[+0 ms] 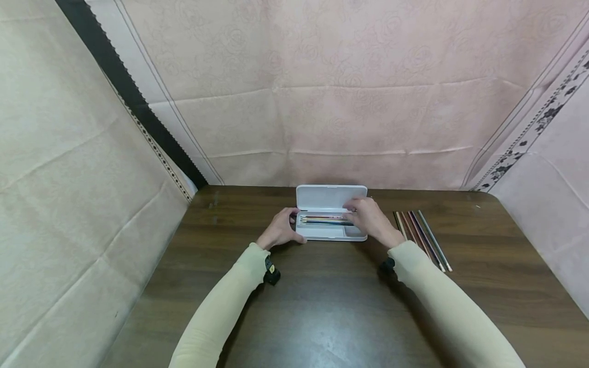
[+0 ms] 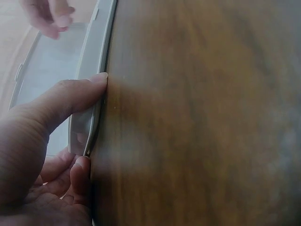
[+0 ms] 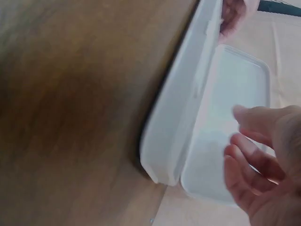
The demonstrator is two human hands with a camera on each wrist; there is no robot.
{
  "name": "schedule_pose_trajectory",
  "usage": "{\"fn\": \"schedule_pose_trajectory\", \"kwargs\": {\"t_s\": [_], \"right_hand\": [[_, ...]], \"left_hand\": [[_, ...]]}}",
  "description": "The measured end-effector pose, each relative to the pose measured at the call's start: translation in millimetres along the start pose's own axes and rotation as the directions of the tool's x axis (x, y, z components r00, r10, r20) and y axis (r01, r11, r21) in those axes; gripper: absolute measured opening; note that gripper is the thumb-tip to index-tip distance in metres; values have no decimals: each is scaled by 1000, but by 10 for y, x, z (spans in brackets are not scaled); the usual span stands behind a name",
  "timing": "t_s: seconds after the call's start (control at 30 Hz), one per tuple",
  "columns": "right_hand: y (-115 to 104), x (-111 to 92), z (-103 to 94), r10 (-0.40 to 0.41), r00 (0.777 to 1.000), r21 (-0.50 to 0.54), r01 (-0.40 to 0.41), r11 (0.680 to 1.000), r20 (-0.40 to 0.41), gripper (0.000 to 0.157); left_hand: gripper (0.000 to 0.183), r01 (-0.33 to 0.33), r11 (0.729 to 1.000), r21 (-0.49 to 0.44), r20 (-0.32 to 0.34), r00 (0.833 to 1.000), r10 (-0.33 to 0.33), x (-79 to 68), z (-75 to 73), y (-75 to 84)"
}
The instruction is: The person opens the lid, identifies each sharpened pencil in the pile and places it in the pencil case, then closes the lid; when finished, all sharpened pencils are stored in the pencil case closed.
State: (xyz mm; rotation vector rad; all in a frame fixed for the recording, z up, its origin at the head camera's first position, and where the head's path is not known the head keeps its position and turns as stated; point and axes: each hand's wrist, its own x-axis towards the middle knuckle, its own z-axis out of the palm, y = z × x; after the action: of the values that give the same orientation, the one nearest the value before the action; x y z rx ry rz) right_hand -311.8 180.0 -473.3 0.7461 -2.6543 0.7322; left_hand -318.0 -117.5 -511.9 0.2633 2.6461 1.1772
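Note:
A white pencil case [image 1: 319, 233] lies on the table with its lid [image 1: 322, 197] raised at the back. Several colored pencils [image 1: 322, 221] lie lengthwise inside it. My left hand [image 1: 282, 227] grips the case's left end, thumb on the front edge and fingers curled around the end, as the left wrist view confirms. Above the right part of the case hovers my right hand [image 1: 371, 220], covering the pencils' right ends in the head view. Its fingers are loosely bent, and the right wrist view shows nothing between thumb and fingertips [image 3: 235, 162].
Right of the case, several more colored pencils [image 1: 423, 240] lie side by side at a slant, partly behind the right forearm. The brown wooden table [image 1: 313, 306] meets pale cloth hangings [image 1: 345, 128] at its back and sides.

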Motion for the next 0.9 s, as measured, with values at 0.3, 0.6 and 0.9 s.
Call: {"fn": "schedule_pose_trajectory", "kwargs": {"t_s": [0.3, 0.6, 0.9], "right_hand": [[183, 72, -112, 180, 928, 96, -157, 983, -325, 40], [237, -17, -169, 332, 924, 211, -291, 933, -192, 37], [200, -219, -235, 404, 915, 259, -384, 887, -27, 46]], "left_hand": [[95, 6, 1000, -8, -2, 1000, -6, -4, -4, 5], [96, 8, 1000, 2, -6, 1000, -8, 8, -4, 21], [102, 7, 1000, 0, 18, 1000, -7, -10, -22, 33]]}}
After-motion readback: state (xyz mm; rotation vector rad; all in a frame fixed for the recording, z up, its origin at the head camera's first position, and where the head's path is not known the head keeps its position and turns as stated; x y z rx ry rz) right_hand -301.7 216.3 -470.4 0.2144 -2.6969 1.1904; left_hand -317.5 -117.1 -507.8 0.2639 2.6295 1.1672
